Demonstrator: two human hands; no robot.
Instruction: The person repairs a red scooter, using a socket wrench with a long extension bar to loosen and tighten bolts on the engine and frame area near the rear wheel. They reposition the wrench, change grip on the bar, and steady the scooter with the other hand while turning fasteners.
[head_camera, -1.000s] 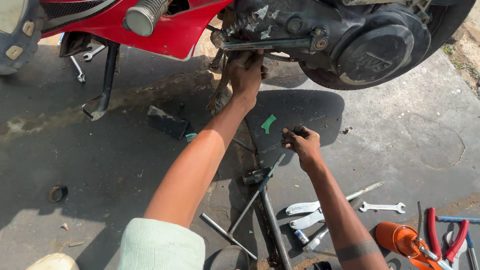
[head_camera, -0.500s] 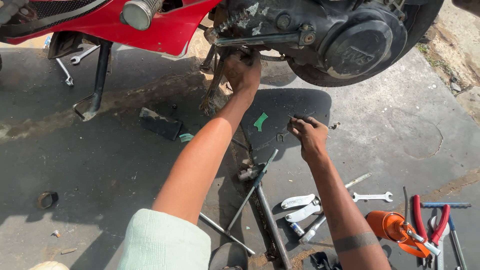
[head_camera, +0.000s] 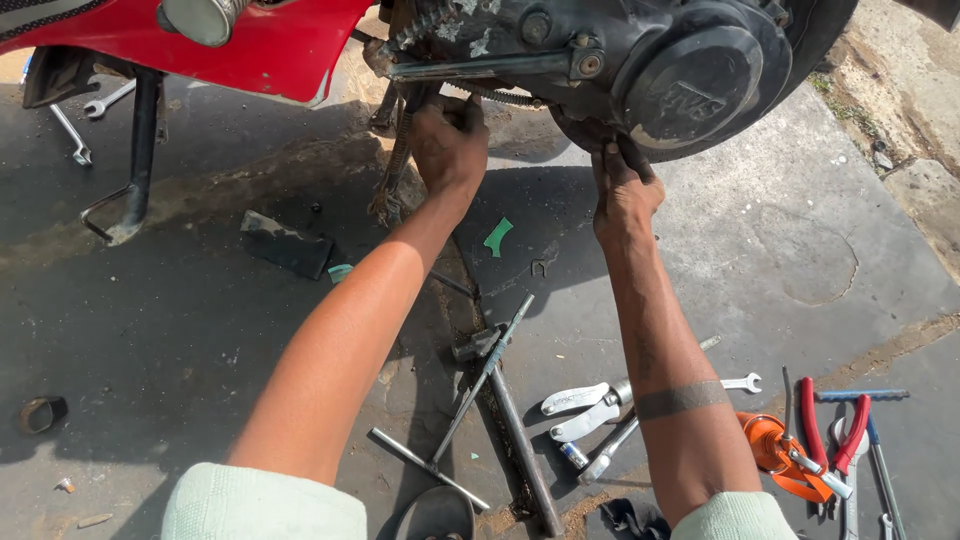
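Two hands: left hand (head_camera: 448, 145) gripping the footrest bar (head_camera: 480, 68), right hand (head_camera: 625, 190) fingers pressed on the engine cover (head_camera: 700, 85); one orange oil can (head_camera: 775, 450) near right.

The scene is lit by strong daylight. Hard, dark shadows are thrown onto the concrete floor (head_camera: 820, 250) beneath the motorcycle (head_camera: 640, 60), and the left part of the floor is left in deep shade. The right side of the floor is brightly lit, close to washed out near the upper corner. A sheen is seen on the red panel (head_camera: 270, 50) and on both forearms. Focus is sharp throughout; slight bending is noted at the edges.
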